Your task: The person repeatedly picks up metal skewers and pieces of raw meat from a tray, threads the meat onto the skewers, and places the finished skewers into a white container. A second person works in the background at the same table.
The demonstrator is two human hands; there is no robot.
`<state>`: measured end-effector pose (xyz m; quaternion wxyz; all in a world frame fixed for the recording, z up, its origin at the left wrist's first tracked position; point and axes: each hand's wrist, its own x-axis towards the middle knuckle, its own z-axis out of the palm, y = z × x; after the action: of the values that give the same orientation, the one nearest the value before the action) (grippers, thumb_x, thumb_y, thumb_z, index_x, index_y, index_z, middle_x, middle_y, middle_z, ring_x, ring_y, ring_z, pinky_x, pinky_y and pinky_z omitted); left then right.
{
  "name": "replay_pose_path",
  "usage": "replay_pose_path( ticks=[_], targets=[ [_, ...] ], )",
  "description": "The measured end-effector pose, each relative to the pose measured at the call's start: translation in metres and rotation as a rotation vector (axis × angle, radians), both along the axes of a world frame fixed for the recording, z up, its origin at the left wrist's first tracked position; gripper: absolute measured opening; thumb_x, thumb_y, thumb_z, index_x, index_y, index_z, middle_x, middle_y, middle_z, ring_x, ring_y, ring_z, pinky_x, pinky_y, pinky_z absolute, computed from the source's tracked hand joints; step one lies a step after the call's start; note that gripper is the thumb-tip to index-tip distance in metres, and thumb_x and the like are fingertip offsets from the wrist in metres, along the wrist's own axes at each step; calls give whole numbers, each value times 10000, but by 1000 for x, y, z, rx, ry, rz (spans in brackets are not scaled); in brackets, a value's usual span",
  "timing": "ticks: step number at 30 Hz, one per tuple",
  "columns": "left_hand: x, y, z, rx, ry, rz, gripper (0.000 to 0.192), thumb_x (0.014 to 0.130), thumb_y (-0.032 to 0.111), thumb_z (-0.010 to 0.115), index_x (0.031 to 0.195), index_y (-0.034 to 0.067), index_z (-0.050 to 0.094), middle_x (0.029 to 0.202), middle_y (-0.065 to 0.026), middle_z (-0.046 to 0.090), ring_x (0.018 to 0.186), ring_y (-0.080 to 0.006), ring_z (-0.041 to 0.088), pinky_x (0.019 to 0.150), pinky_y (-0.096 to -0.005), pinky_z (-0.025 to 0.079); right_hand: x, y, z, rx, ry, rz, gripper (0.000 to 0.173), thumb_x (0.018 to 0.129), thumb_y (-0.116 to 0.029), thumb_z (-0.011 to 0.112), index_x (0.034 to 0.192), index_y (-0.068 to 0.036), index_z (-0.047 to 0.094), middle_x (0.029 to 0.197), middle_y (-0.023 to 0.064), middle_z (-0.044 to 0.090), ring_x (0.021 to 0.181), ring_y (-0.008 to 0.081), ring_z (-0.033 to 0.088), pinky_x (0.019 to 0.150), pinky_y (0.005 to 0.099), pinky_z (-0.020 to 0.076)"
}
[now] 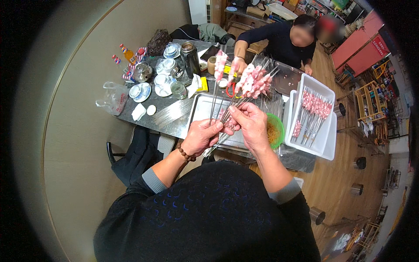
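Both my hands grip metal skewers above a metal tray (203, 111). My left hand (204, 134), with a beaded bracelet at the wrist, is closed around the skewer shafts near their lower part. On the other side my right hand (253, 124) pinches the shafts between thumb and fingers. Pink raw meat pieces (253, 82) are bunched on the far ends of the skewers. One meat skewer (220, 67) leans apart from the bunch at its left. Behind my fingers, more meat (226, 114) lies partly hidden on the tray.
A white plastic bin (327, 131) at right holds several meat skewers. Beside it sits a green basket (278, 131). Bare skewers (175, 111), a thermos (190, 59), a glass jar (178, 90) and stacked dishes (140, 91) are at left. Another person (278, 39) works across the table.
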<state>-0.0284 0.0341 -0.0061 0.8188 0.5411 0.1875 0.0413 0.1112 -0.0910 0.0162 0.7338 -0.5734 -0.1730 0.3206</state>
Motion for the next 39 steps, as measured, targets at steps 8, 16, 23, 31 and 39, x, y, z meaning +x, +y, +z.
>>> replay_pose_path(
  ticks=[8,16,23,31,39],
  targets=[
    [-3,-4,-3,-60,-45,20,317,1080,256,583,1093,-44,682,1035,-123,750,530,-45,441,480,-196,340,-3,-5,-5,-65,-72,-36,173,927,-103,794,884,22,682,762,65,690,638,86,639,518,222,493],
    [-8,3,-7,-60,-29,74,295,1076,234,584,1020,-43,669,1003,-146,748,520,-54,454,472,-199,345,-2,-2,-9,56,-78,35,179,991,-119,709,969,59,712,821,102,724,679,125,683,566,249,548],
    [-9,8,-8,-96,-33,120,290,1070,241,600,1035,-41,658,986,-166,747,511,-64,467,471,-206,358,-2,-1,-7,39,-123,41,180,995,-115,695,975,60,729,844,107,741,694,125,695,590,245,564],
    [-11,7,-15,-16,-24,116,283,1060,223,620,1072,-54,680,994,-164,754,503,-73,490,471,-202,367,-7,5,-8,-40,-49,-5,155,971,-124,740,1039,6,693,833,30,704,643,74,612,563,201,465],
    [-16,6,-16,43,-23,121,282,1069,222,606,1063,-45,698,996,-132,763,491,-64,466,446,-207,328,-10,11,-12,-2,-12,-28,140,966,-131,737,951,7,727,840,40,703,687,85,621,637,233,496]
  ],
)
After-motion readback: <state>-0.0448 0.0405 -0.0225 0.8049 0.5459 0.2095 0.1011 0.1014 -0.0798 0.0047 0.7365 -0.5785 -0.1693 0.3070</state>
